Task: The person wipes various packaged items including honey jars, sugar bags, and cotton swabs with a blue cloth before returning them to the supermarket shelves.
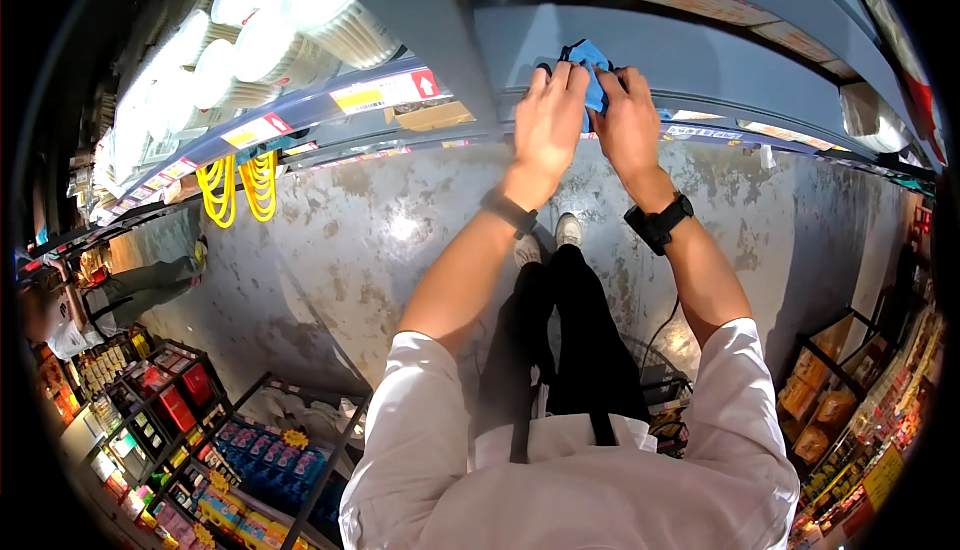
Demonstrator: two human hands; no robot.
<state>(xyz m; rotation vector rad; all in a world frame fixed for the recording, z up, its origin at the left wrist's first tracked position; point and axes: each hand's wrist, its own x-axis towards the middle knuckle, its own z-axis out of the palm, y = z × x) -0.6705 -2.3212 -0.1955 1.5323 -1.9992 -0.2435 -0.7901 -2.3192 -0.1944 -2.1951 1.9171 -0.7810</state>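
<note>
Both hands hold a crumpled blue cloth [589,62] with dark parts at its edge, in front of a grey metal shelf [675,62]. My left hand [551,126] grips the cloth's left side with bent fingers. On the right side of the cloth, my right hand [626,118] has its fingers curled into it, close beside the left. The fingertips are partly hidden by the cloth and the hands. Each wrist wears a black band; the one on the right carries a bulky dark device.
Stacked foam or paper bowls [262,39] fill a lit shelf at upper left, above hanging yellow loops [217,190]. Goods in black racks [277,452] stand at lower left, more [817,392] at right. A person [150,287] is at far left. A basket [667,392] sits beside my legs.
</note>
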